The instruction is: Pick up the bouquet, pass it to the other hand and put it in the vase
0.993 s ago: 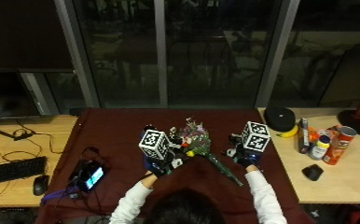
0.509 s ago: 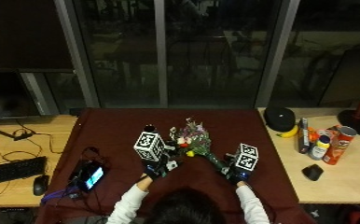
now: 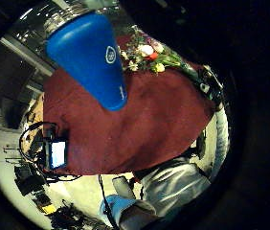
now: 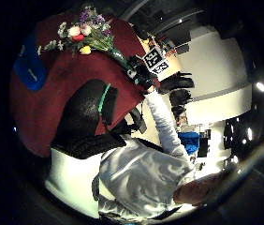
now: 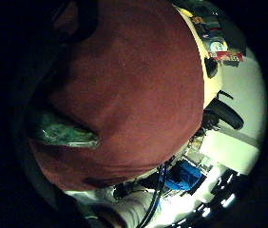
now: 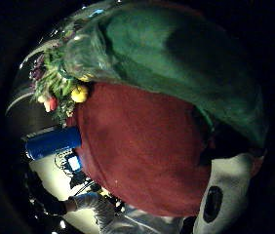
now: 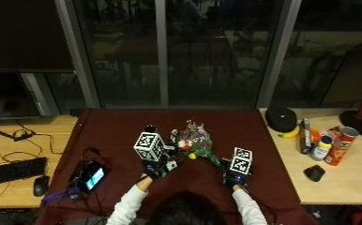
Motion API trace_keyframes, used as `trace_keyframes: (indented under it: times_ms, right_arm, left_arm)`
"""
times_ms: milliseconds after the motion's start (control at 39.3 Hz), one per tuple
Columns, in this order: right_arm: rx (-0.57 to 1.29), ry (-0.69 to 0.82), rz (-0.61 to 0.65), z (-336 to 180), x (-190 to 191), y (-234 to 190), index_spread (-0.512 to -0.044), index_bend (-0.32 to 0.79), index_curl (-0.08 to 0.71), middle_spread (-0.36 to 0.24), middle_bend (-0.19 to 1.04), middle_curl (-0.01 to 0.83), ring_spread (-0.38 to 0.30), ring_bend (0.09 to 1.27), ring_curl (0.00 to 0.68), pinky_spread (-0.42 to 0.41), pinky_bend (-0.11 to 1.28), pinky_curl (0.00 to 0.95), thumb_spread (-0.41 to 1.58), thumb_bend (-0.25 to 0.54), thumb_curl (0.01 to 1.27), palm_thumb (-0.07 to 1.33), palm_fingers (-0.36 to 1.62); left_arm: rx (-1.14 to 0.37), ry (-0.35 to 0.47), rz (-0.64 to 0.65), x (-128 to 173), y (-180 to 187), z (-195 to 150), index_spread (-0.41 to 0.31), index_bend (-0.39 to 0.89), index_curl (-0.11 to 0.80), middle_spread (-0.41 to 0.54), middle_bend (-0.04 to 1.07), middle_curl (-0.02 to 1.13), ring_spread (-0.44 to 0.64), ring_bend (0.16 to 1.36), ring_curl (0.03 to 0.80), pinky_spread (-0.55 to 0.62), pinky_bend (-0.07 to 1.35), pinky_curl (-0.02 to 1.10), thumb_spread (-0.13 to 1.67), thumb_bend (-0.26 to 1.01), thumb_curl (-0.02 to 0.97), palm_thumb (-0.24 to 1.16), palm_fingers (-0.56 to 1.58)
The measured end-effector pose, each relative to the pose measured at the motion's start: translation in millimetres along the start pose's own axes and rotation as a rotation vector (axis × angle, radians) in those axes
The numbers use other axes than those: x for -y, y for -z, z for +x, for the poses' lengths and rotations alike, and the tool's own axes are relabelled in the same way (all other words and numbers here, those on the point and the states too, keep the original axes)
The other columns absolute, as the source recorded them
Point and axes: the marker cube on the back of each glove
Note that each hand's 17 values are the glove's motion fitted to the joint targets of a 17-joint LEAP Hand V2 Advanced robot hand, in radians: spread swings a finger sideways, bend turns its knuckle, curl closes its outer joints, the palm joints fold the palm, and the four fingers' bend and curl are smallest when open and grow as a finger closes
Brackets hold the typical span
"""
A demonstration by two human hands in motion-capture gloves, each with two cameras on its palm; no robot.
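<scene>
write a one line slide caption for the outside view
Seated person's right hand grips the stem end of a bouquet over the dark red cloth, left hand near the vase.

On the dark red tablecloth [image 7: 118,126], beside the blue vase [image 3: 91,57], the bouquet [image 7: 193,140] shows white, red, yellow and purple blooms above a green wrap, while beside the cloth a yellow banana [image 7: 289,133] lies on pale wood.

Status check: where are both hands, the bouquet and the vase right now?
Right hand grips the bouquet by its green-wrapped stem end. Left hand empty, beside the blue vase. Bouquet not yet passed; nothing between it and the vase.
</scene>
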Motion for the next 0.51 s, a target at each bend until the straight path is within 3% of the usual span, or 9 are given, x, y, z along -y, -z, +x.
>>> trace_keyframes:
  times_ms: [127, 255, 280, 306, 357, 408, 509]
  right_arm:
    - [-0.116, -0.136, -0.051, 10, -8, 7, -0.233, 0.37, 0.278, -0.11, 0.24, 0.418, -0.149, 0.47, 0.364, -0.176, 0.52, 0.352, 1.08, 0.101, 0.39, 0.93, 1.07]
    - [-0.067, -0.128, 0.096, 12, 6, 12, -0.235, 0.18, 0.282, -0.159, 0.39, 0.471, -0.193, 0.62, 0.416, -0.254, 0.55, 0.372, 1.13, 0.119, 0.39, 0.99, 1.36]
    - [-0.033, -0.111, 0.131, 12, 12, 9, -0.235, 0.22, 0.303, -0.158, 0.33, 0.454, -0.184, 0.57, 0.398, -0.26, 0.57, 0.378, 1.13, 0.121, 0.39, 1.0, 1.28]
    - [0.006, -0.097, 0.166, 12, 20, 5, -0.236, 0.14, 0.283, -0.167, 0.43, 0.492, -0.202, 0.67, 0.44, -0.263, 0.57, 0.383, 1.14, 0.113, 0.38, 0.99, 1.4]
    - [0.098, -0.077, 0.243, 13, 36, -3, -0.237, 0.15, 0.292, -0.175, 0.51, 0.519, -0.204, 0.74, 0.461, -0.271, 0.58, 0.396, 1.15, 0.095, 0.37, 0.97, 1.47]
    - [0.228, -0.046, 0.294, 10, 42, -1, -0.234, 0.27, 0.334, -0.179, 0.61, 0.557, -0.206, 0.78, 0.48, -0.269, 0.56, 0.398, 1.11, 0.034, 0.36, 0.9, 1.58]
    - [0.572, 0.05, 0.274, -8, 29, 25, -0.232, 0.38, 0.385, -0.181, 0.69, 0.592, -0.205, 0.84, 0.514, -0.271, 0.57, 0.418, 1.07, -0.01, 0.35, 0.88, 1.57]
  left_arm:
    - [-0.006, 0.03, -0.034, 5, -4, -10, -0.067, 0.16, 0.324, 0.111, 0.18, 0.34, 0.28, 0.45, 0.285, 0.21, 0.3, 0.34, 1.08, -0.02, 0.342, 0.39, 0.48]
    - [-0.011, 0.048, -0.051, 8, -2, -16, -0.072, 0.16, 0.332, 0.11, 0.18, 0.34, 0.29, 0.44, 0.283, 0.22, 0.29, 0.34, 1.09, -0.02, 0.341, 0.39, 0.5]
    - [-0.012, 0.052, -0.053, 8, -2, -16, -0.072, 0.17, 0.334, 0.11, 0.18, 0.34, 0.29, 0.44, 0.282, 0.22, 0.29, 0.34, 1.09, -0.02, 0.341, 0.39, 0.5]
    - [-0.014, 0.055, -0.055, 8, -1, -17, -0.072, 0.16, 0.335, 0.11, 0.18, 0.34, 0.3, 0.44, 0.282, 0.22, 0.29, 0.34, 1.09, -0.02, 0.341, 0.39, 0.5]
    - [-0.021, 0.058, -0.06, 9, 1, -17, -0.073, 0.17, 0.339, 0.11, 0.18, 0.34, 0.31, 0.44, 0.282, 0.23, 0.28, 0.34, 1.09, -0.02, 0.341, 0.39, 0.51]
    - [-0.038, 0.054, -0.061, 11, 4, -17, -0.069, 0.17, 0.342, 0.11, 0.18, 0.34, 0.32, 0.44, 0.281, 0.23, 0.27, 0.34, 1.09, -0.02, 0.341, 0.39, 0.52]
    - [-0.104, 0.027, -0.041, 17, 16, -9, -0.068, 0.17, 0.348, 0.118, 0.18, 0.35, 0.33, 0.44, 0.282, 0.25, 0.25, 0.33, 1.1, -0.02, 0.339, 0.39, 0.53]
